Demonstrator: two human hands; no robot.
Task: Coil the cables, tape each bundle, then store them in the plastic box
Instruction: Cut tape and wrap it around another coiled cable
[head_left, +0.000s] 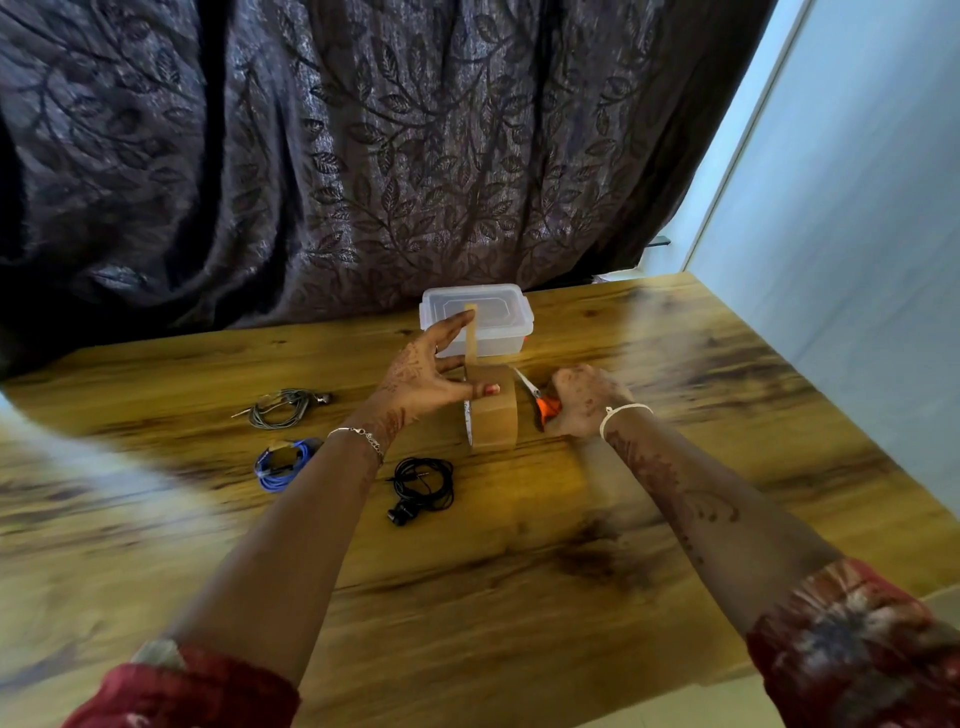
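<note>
Red patterned sleeves (182, 691) frame the lower corners, and both forearms reach up to mid-frame.

1. Grip. Our left hand (421, 379) holds the tape roll (493, 415), which stands on edge on the table (571, 545). The thumb lies over its top, and the index finger carries the free end of the tape strip (471, 332), drawn straight up. Our right hand (582, 400), just right of the roll, is clenched round the orange handles of the scissors (540, 400). The blades point up and left toward the strip.

2. Cables. Three coils lie left of and below the roll: grey cable (280, 408), blue cable (283, 465) and black cable (423, 486). The blue one shows a brown patch, possibly tape.

3. Box. Above the roll, the plastic box (478, 322) sits at the table's far edge with its lid on.

4. Handling. We judge the strip to be light, limp and sticky, so hold it by the free end and keep it taut, or it will fold onto itself. The cables look light and springy. Pinch each coil across all its loops where the tape will wrap.
</note>
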